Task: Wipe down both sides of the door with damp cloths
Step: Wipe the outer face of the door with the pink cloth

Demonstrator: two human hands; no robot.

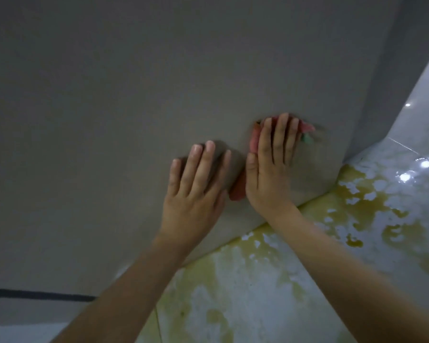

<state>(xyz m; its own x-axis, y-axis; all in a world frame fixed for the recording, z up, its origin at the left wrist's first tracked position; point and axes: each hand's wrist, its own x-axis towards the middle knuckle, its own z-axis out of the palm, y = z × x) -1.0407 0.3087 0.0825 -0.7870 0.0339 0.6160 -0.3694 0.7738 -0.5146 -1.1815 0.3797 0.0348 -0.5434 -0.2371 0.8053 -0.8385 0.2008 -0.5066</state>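
Two hands spread flat on the door [134,95]: right [270,169] presses a red cloth [254,142], left [196,194] beside it.

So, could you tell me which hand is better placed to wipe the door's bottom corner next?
The right hand: it presses the red cloth flat on the door, nearest that corner. The left hand rests farther away.

Home interior: plain grey door [159,82], glossy yellow-stained floor tiles [258,280].
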